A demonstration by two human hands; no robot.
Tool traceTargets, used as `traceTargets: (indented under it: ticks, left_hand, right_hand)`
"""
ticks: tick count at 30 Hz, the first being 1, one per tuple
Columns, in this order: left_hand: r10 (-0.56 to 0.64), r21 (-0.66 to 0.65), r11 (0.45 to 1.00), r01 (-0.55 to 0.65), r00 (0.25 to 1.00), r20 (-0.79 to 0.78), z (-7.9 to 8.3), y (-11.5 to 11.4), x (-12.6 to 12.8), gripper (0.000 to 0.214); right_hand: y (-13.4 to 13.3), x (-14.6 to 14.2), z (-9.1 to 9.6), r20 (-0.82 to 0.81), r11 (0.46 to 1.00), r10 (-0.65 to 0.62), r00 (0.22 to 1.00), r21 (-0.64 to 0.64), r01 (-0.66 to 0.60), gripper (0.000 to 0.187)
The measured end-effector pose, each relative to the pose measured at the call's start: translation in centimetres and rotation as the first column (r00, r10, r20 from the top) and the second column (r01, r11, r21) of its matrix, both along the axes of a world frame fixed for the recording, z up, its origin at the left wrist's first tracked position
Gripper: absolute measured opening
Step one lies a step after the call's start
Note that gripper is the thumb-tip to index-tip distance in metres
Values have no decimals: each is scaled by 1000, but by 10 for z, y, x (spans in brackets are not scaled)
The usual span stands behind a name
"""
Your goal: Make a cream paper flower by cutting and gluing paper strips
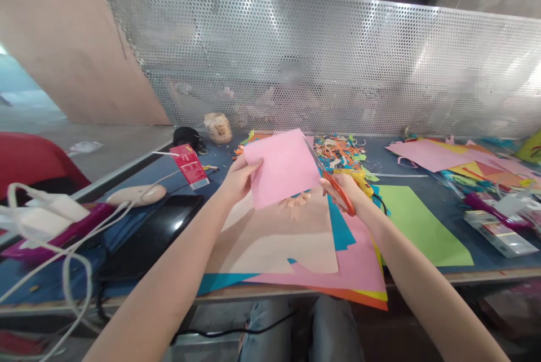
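Note:
A sheet of pink paper is raised above the table, its left edge pinched between the thumb and fingers of my left hand. My right hand grips orange-handled scissors, whose blades lie along the sheet's right edge near its upper corner. Whether the blades are parted I cannot make out. Beneath the pink sheet lies a large cream sheet with a small cut-paper fringe shape on it, partly hidden by the raised paper. Blue, pink, yellow and orange sheets stick out from under the cream one.
Paper scraps lie heaped behind my hands, near a yellow tool with a black cord. A green sheet lies to the right. On the left are a black tablet-like device, white cables and a red packet. A perforated metal screen stands behind.

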State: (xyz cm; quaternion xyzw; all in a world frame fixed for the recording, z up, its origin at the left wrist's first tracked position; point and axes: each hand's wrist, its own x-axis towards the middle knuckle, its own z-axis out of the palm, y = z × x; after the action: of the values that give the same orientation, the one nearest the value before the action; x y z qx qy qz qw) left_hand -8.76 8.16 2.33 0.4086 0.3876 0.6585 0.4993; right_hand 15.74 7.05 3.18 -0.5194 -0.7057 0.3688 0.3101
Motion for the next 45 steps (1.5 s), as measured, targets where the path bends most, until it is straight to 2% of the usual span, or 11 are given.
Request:
traceTargets:
  ticks: [3,7,13,21,25,30,37,41,45]
  left_hand:
    - [19,107,994,-14,999,-47,-1,0,0,42]
    - [15,63,998,-9,995,-103,-8,6,-4,46]
    - [58,171,985,-35,990,-128,-11,9,-3,49]
    - [63,160,987,-32,980,-190,-3,0,4,52]
    - [46,171,985,-12,978,-201,-4,1,5,53]
    - [19,181,983,19,979,-205,-5,1,4,52]
    - [89,171,984,-59,981,-174,2,-5,8,52]
    - [43,108,994,-24,983,-179,3,-6,8,52]
    - [1,116,993,21,983,-183,3,-7,9,53]
  right_hand:
    - [-1,0,0,10,1000,17,1000,5,-17,46]
    - [1,-2,-2,15,996,-9,1000,-86,10,46]
    - [5,0,-9,-51,993,48,998,-107,-53,49]
    - [3,0,-10,-154,988,89,984,-109,-106,47]
    - [-3,-3,-3,-273,974,114,955,-161,-162,44]
    - [-10,-6,5,-334,962,103,937,-205,-179,38]
    - [-5,-3,0,-354,950,56,933,-270,-160,34]
    - [-7,-4,2,-357,946,58,932,-279,-166,37]
    - [-14,-7,10,-337,947,73,939,-272,-171,39]
